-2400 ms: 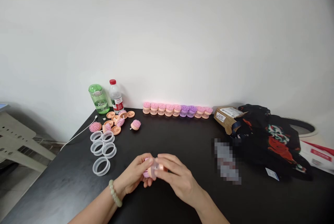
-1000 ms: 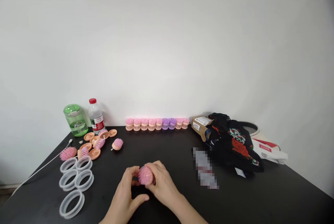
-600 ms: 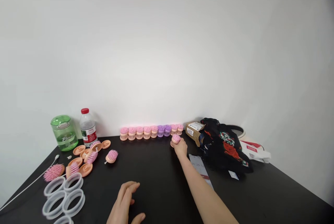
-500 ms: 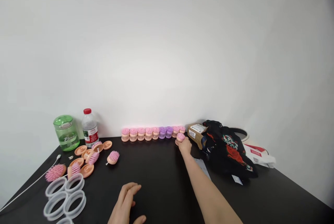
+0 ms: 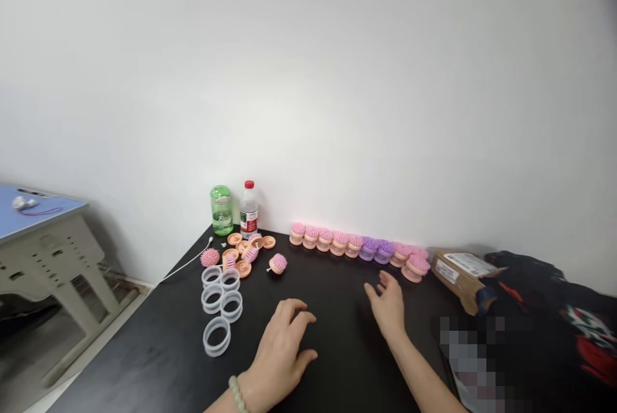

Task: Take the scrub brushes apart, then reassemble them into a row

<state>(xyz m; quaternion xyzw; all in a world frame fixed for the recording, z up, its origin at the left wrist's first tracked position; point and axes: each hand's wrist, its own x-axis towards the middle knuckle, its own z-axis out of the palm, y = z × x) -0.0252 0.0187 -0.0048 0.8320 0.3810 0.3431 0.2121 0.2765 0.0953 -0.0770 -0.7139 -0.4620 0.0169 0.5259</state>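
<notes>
Over the middle of the black table, my left hand point(image 5: 284, 352) is open with curved fingers and holds nothing. My right hand point(image 5: 387, 302), also open and holding nothing, hovers below the row by the wall. The thing nearest it is a pink scalp massage brush point(image 5: 415, 267) on a peach base, standing in front of the row's right end. Along the wall run several similar pink brushes point(image 5: 339, 243) and two purple ones point(image 5: 376, 250). A single pink brush head point(image 5: 277, 263) lies on its side, a white stem sticking out.
Left of my hands lie several translucent rings point(image 5: 216, 336), peach discs point(image 5: 243, 268) and loose pink brush heads point(image 5: 209, 257). Behind stand a green container point(image 5: 222, 210) and a red-capped bottle point(image 5: 249, 210). A cardboard box point(image 5: 465, 275) and black patterned fabric point(image 5: 549, 316) occupy the right. A blue desk point(image 5: 38, 210) stands far left.
My right hand has let go of the pink brush near the row's right end and drawn back. The view has swung left, bringing in the blue desk. My left hand shows more fully.
</notes>
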